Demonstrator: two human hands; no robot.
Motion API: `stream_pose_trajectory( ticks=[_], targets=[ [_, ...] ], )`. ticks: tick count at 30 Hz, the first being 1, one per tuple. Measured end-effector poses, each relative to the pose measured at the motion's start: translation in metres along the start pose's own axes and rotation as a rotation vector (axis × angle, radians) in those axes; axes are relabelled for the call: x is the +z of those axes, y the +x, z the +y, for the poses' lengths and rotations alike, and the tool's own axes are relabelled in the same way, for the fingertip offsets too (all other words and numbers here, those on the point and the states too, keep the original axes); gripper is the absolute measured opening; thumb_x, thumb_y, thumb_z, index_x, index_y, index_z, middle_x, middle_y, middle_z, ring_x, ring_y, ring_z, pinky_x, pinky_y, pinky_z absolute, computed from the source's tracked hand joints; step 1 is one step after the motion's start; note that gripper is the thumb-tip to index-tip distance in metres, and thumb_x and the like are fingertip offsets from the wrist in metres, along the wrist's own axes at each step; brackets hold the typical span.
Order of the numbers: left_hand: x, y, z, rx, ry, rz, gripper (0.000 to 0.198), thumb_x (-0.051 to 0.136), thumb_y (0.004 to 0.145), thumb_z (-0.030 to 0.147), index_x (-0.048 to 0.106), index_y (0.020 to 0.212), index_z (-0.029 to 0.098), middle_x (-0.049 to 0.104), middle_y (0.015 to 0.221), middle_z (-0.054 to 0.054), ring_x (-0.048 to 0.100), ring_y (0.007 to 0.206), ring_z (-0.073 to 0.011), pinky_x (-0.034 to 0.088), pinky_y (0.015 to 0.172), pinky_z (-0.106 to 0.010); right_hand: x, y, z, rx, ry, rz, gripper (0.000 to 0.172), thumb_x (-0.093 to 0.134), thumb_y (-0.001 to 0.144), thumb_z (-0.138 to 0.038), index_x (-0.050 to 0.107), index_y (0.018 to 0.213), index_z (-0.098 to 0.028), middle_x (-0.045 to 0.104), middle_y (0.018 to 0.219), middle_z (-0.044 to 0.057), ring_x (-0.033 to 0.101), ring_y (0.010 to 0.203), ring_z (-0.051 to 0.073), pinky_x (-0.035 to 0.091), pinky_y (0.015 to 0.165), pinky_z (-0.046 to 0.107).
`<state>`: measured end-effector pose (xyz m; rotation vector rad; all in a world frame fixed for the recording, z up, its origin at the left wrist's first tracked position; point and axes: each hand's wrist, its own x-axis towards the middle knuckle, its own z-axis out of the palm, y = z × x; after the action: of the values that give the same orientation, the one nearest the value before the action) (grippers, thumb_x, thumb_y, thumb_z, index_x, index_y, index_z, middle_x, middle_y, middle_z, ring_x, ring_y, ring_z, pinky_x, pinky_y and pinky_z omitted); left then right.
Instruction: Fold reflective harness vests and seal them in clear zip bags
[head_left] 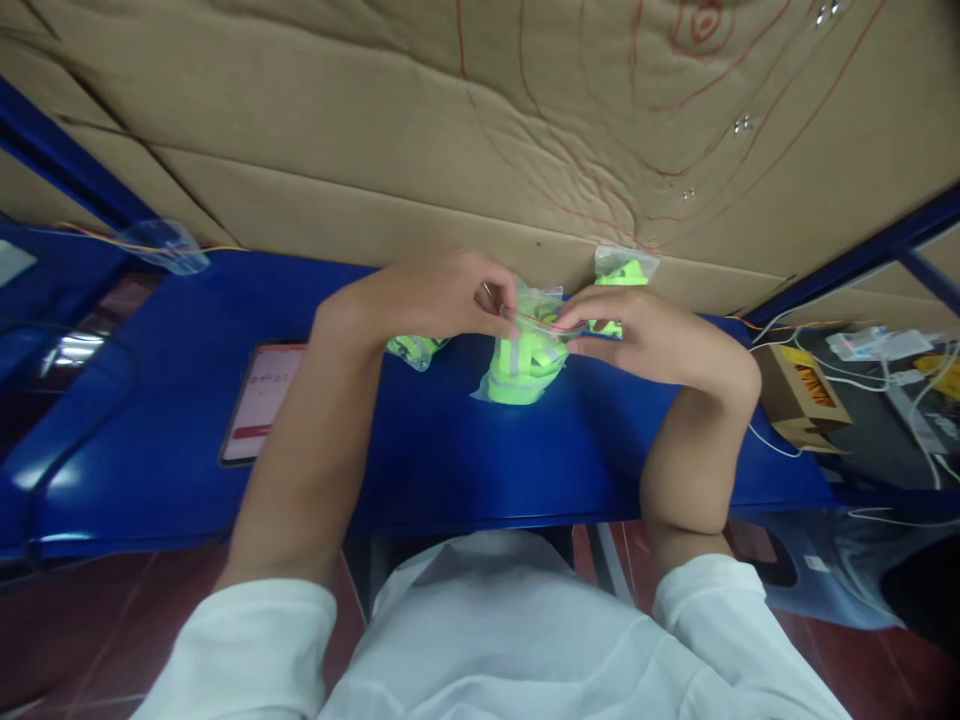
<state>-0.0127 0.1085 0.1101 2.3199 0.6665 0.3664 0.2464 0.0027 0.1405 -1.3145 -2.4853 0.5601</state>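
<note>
A clear plastic bag (525, 360) with folded neon yellow-green fabric and grey stripes inside hangs or rests over the blue table, between my hands. My left hand (457, 295) pinches the left side of its upper edge. The right side of that edge is between the thumb and fingers of my right hand (630, 325). Behind my right hand, a second bag of neon fabric (626, 272) leans near the cardboard. Another neon bag (416, 348) lies partly hidden below my left hand.
A phone (262, 400) with a lit screen lies on the blue table (480, 470), left of centre. Cardboard (337, 130) with red lines stands behind. An open box (802, 395) and white cables are at the right, a clear plastic cup (169, 245) at the left.
</note>
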Motion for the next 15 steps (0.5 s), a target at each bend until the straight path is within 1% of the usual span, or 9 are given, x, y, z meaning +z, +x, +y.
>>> stream_pose_trajectory(
  ticks=[2,4,6,8,9,11,13,15],
  targets=[
    [-0.002,-0.002,0.004,0.000,0.013,-0.027,0.031,0.072,0.090,0.050,0.078,0.104,0.023,0.079,0.095,-0.001,0.069,0.085,-0.0164,0.051,0.074,-0.024,0.000,0.001,0.002,-0.033,-0.002,0.015,0.020,0.065,0.097,-0.036,0.079,0.106,-0.025,0.077,0.116,0.008,0.070,0.107,0.024,0.053,0.098,0.039],
    [-0.003,-0.002,0.006,0.024,0.068,-0.037,0.029,0.066,0.095,0.045,0.078,0.109,0.023,0.079,0.104,-0.001,0.069,0.091,-0.0156,0.050,0.078,-0.024,0.000,0.002,0.005,-0.035,0.006,-0.010,0.020,0.067,0.097,-0.038,0.080,0.103,-0.024,0.077,0.111,0.007,0.071,0.104,0.024,0.053,0.095,0.038],
    [-0.002,-0.002,0.004,0.027,0.118,-0.052,0.028,0.065,0.094,0.041,0.077,0.114,0.025,0.079,0.104,-0.001,0.069,0.089,-0.0155,0.048,0.075,-0.024,0.001,0.003,0.006,-0.028,0.019,-0.035,0.020,0.067,0.097,-0.037,0.080,0.105,-0.025,0.079,0.108,0.006,0.072,0.101,0.023,0.054,0.092,0.038],
    [-0.001,-0.001,0.001,0.004,0.127,-0.095,0.032,0.067,0.092,0.043,0.075,0.119,0.028,0.078,0.099,0.000,0.068,0.082,-0.0157,0.047,0.070,-0.024,0.002,0.004,0.006,-0.032,0.047,-0.057,0.020,0.065,0.098,-0.035,0.080,0.107,-0.025,0.079,0.111,0.005,0.072,0.103,0.023,0.053,0.093,0.037],
    [-0.001,-0.001,0.000,-0.001,0.124,-0.115,0.033,0.067,0.092,0.046,0.074,0.119,0.028,0.077,0.097,0.001,0.067,0.081,-0.0155,0.046,0.069,-0.024,0.002,0.004,0.005,-0.039,0.061,-0.073,0.020,0.064,0.098,-0.035,0.080,0.107,-0.025,0.079,0.112,0.005,0.072,0.102,0.022,0.053,0.093,0.036],
    [-0.004,-0.004,0.000,0.009,0.142,-0.122,0.033,0.067,0.093,0.052,0.074,0.113,0.027,0.077,0.098,0.002,0.065,0.083,-0.0148,0.046,0.072,-0.023,0.000,0.003,0.002,-0.037,0.070,-0.103,0.020,0.064,0.099,-0.034,0.079,0.106,-0.024,0.079,0.110,0.005,0.072,0.098,0.021,0.053,0.090,0.034],
    [-0.008,-0.007,0.002,0.026,0.178,-0.096,0.037,0.066,0.094,0.056,0.075,0.107,0.023,0.077,0.102,0.002,0.063,0.089,-0.0142,0.046,0.080,-0.022,-0.003,0.001,-0.001,-0.026,0.065,-0.114,0.020,0.065,0.098,-0.035,0.078,0.107,-0.023,0.079,0.106,0.005,0.072,0.093,0.020,0.053,0.085,0.032],
    [-0.012,-0.010,0.005,0.027,0.192,-0.080,0.040,0.066,0.094,0.058,0.076,0.105,0.021,0.077,0.105,0.001,0.062,0.093,-0.0147,0.046,0.087,-0.023,-0.006,-0.002,-0.002,-0.029,0.063,-0.093,0.021,0.067,0.098,-0.038,0.077,0.109,-0.024,0.078,0.107,0.005,0.070,0.094,0.021,0.053,0.086,0.033]
  ],
)
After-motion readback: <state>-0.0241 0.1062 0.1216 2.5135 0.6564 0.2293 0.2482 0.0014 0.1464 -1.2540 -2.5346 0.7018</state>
